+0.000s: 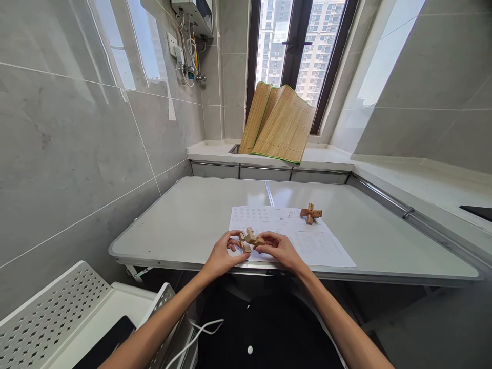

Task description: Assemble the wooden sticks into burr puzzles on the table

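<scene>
Watching from my remote seat, I've got the white table (184, 220) stretching well beyond the fingers (230, 234) and out to both sides. Under the fingertips and past them lies a printed sheet (326, 251). Left hand (223, 254) next: thumb below, index above, clamped around pale wood. Right hand (282, 249) faces it, fingertips pinching the near side. Beyond the right fingers, on the sheet's far corner, sits a darker wooden cross (310, 213), its parts meeting as one form. And between both sets of fingers, the pale wooden pieces (250, 237)! They touch or nearly so, but jut at odd angles; I'd call this bunch partway, with the closing-up left undone. What can't I make out? How many pieces there are, whether any interlock, what the fingers cover, and the blurred print below them.
</scene>
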Tool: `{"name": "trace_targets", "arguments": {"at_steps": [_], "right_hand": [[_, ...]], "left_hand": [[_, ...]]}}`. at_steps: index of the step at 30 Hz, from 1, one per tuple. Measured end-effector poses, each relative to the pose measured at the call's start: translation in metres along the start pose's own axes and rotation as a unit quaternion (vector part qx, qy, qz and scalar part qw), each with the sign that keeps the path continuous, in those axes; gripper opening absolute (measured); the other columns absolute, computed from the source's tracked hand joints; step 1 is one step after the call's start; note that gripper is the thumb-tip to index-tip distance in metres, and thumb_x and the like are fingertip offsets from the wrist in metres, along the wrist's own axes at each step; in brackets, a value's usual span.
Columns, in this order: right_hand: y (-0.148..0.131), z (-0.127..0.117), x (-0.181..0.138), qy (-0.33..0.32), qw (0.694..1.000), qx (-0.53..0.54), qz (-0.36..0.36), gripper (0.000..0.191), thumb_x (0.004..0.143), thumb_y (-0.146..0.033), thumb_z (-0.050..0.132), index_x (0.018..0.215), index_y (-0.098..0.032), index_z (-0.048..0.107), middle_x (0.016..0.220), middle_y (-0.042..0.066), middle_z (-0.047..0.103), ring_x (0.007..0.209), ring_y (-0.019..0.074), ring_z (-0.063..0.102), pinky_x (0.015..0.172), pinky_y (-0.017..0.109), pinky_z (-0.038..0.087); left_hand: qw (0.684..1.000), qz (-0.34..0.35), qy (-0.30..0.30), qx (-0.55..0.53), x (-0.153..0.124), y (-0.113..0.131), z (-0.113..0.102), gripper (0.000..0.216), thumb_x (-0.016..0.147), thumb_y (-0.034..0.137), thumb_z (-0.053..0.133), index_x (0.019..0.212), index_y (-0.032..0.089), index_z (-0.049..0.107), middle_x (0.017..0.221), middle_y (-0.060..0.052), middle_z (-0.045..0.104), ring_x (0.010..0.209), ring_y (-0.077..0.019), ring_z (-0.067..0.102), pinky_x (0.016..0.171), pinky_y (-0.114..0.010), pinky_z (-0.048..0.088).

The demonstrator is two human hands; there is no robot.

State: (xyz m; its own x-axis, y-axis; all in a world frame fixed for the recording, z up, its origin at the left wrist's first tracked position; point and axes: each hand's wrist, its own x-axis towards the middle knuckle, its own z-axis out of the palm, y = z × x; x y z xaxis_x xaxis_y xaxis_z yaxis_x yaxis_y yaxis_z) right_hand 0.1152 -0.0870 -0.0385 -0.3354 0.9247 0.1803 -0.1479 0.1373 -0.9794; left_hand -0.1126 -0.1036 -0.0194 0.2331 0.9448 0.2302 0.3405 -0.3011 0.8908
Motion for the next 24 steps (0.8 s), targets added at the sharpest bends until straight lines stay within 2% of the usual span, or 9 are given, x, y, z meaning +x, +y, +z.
{"name": "trace_targets", "arguments": {"at_steps": [4,7,9,12,16,19,21,24], "right_hand": [[-0.013,0.008,-0.003,-0.043,0.996,-0.071,-0.04,0.033,0.072,-0.044,0.088,0.095,-0.024,0.075,0.124,0.007,0.072,0.116,0.0275,0.067,0.095,0.041,0.057],[-0.019,0.016,-0.004,-0.067,0.993,-0.086,-0.041,0.034,0.07,-0.044,0.089,0.094,-0.024,0.076,0.13,0.006,0.068,0.116,0.0265,0.067,0.097,0.04,0.056],[-0.021,0.021,-0.003,-0.08,0.993,-0.084,-0.025,0.038,0.068,-0.044,0.09,0.097,-0.023,0.076,0.122,0.006,0.071,0.108,0.0254,0.07,0.097,0.041,0.056],[-0.021,0.028,-0.001,-0.091,0.988,-0.122,0.001,0.039,0.071,-0.045,0.088,0.101,-0.022,0.077,0.101,0.004,0.076,0.095,0.025,0.072,0.089,0.039,0.057],[-0.021,0.033,0.002,-0.054,0.984,-0.171,0.013,0.035,0.075,-0.044,0.085,0.099,-0.021,0.078,0.086,0.002,0.076,0.082,0.0233,0.07,0.078,0.035,0.056],[-0.021,0.031,0.005,0.0,0.986,-0.163,-0.031,0.034,0.076,-0.043,0.083,0.102,-0.021,0.077,0.093,0.003,0.077,0.086,0.0238,0.071,0.082,0.037,0.056],[-0.023,0.027,0.006,0.04,0.979,-0.182,-0.077,0.031,0.079,-0.044,0.08,0.102,-0.022,0.077,0.1,0.004,0.078,0.092,0.0246,0.071,0.087,0.039,0.057],[-0.025,0.022,0.006,0.062,0.96,-0.235,-0.139,0.024,0.085,-0.042,0.075,0.101,-0.024,0.077,0.107,0.005,0.077,0.099,0.0245,0.07,0.088,0.04,0.057]], "left_hand": [[1.0,0.012,0.001,-0.01,0.0,-0.001,0.0,0.066,0.069,0.035,0.087,0.127,0.02,0.059,0.106,-0.007,0.072,0.093,-0.0208,0.068,0.085,-0.033,0.052],[0.999,0.027,0.005,-0.027,0.0,-0.002,-0.003,0.07,0.066,0.037,0.09,0.127,0.022,0.06,0.119,-0.009,0.069,0.098,-0.022,0.068,0.088,-0.035,0.053],[0.999,0.045,0.003,-0.023,-0.001,-0.003,-0.005,0.071,0.065,0.038,0.091,0.128,0.022,0.06,0.124,-0.01,0.067,0.102,-0.0236,0.067,0.091,-0.036,0.053],[0.997,0.082,-0.013,0.008,-0.004,-0.002,-0.007,0.068,0.07,0.037,0.088,0.13,0.023,0.062,0.124,-0.011,0.068,0.106,-0.026,0.065,0.095,-0.039,0.052],[0.997,0.079,-0.006,0.023,-0.006,0.001,-0.005,0.065,0.074,0.034,0.084,0.134,0.025,0.061,0.129,-0.011,0.065,0.111,-0.0263,0.063,0.099,-0.041,0.051],[0.999,0.041,-0.012,-0.014,-0.004,0.004,-0.004,0.071,0.072,0.038,0.086,0.135,0.023,0.056,0.118,-0.009,0.066,0.1,-0.0215,0.065,0.095,-0.038,0.052],[0.997,0.01,-0.051,-0.062,-0.002,0.006,-0.005,0.064,0.077,0.048,0.082,0.128,0.02,0.057,0.101,-0.005,0.068,0.086,-0.0175,0.065,0.085,-0.034,0.053],[0.987,-0.035,-0.122,-0.101,0.001,0.007,-0.006,0.054,0.09,0.067,0.059,0.106,0.016,0.064,0.073,-0.001,0.064,0.063,-0.0139,0.057,0.067,-0.029,0.048]]}}
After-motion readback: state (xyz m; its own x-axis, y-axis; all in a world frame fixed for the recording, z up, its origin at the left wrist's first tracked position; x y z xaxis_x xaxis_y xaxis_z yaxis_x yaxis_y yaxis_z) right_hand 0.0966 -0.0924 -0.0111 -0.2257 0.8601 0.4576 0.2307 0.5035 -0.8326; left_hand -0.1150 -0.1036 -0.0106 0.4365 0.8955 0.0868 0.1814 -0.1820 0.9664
